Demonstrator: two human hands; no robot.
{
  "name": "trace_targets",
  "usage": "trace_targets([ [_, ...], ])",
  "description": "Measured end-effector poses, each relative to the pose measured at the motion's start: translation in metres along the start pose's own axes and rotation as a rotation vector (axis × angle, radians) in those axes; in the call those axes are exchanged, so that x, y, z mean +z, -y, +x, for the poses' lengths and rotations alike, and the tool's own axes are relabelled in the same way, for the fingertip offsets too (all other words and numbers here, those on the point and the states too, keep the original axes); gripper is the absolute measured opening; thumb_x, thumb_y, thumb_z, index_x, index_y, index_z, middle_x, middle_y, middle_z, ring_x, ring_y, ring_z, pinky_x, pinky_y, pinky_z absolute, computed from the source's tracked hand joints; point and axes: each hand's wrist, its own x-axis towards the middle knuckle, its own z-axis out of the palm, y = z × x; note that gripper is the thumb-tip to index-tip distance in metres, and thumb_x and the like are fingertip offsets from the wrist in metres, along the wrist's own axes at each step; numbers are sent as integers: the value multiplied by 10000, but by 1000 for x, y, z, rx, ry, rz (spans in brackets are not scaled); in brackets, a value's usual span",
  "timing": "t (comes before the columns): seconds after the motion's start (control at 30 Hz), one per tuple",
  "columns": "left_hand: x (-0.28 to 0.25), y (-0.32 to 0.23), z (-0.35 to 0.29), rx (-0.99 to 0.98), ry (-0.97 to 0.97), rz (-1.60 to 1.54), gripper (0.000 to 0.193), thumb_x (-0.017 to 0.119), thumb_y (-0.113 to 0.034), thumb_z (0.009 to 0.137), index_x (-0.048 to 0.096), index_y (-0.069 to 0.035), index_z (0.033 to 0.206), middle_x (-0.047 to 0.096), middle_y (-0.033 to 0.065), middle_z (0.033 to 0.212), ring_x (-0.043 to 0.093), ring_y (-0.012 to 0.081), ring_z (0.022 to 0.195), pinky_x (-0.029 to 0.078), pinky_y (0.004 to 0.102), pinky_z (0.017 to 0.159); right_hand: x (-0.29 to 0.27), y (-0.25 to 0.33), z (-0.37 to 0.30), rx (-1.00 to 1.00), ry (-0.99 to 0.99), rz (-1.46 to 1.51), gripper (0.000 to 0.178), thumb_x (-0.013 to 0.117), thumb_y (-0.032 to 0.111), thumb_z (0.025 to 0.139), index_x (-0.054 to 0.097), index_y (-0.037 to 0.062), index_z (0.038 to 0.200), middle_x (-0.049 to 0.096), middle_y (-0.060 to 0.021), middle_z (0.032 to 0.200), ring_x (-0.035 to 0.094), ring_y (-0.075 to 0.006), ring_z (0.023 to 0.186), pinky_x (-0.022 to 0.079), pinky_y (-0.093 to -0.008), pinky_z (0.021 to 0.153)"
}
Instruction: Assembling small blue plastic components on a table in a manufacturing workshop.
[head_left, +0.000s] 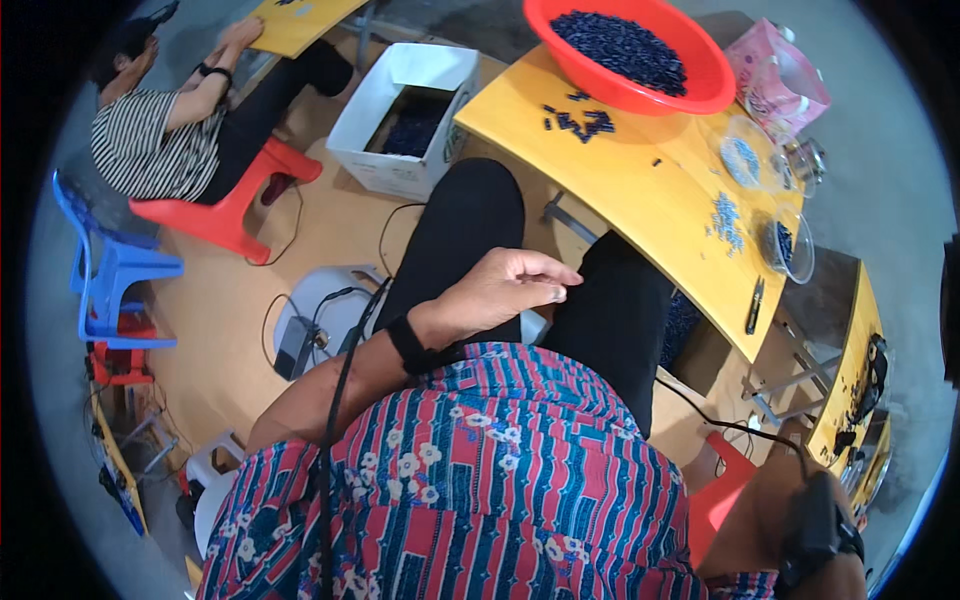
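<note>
My left hand hovers above my lap, between my dark-trousered knees. Its fingers reach to the right, loosely curved, with the thumb a little apart below them, and I see nothing held. A black band circles that wrist. My right arm is bent at the lower right, with a dark device strapped to it; the hand itself does not show. Closest to my left hand is the yellow table. On it lie dark small pieces, pale blue pieces and a slim black tool.
A red basin full of dark pieces stands on the table, near clear tubs and a pink bag. A white box is on the floor. Someone in stripes sits at the far left. Cables hang beside me.
</note>
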Motion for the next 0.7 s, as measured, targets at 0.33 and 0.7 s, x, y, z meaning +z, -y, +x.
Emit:
trace_targets([
  [0.33,-3,4,0,19,-32,5,271,613,-96,892,663,14,1134,689,85,1075,632,127,988,487,262,884,24,0,-10,-31,99,-10,165,514,102,885,654,17,907,671,-110,900,651,-246,764,513,-342,716],
  [0.7,-2,5,0,-20,-46,5,268,610,-73,881,667,11,1129,688,82,1070,633,122,976,489,263,876,15,3,-9,-75,214,-157,155,529,93,877,650,5,918,668,-106,927,645,-249,806,505,-352,751],
])
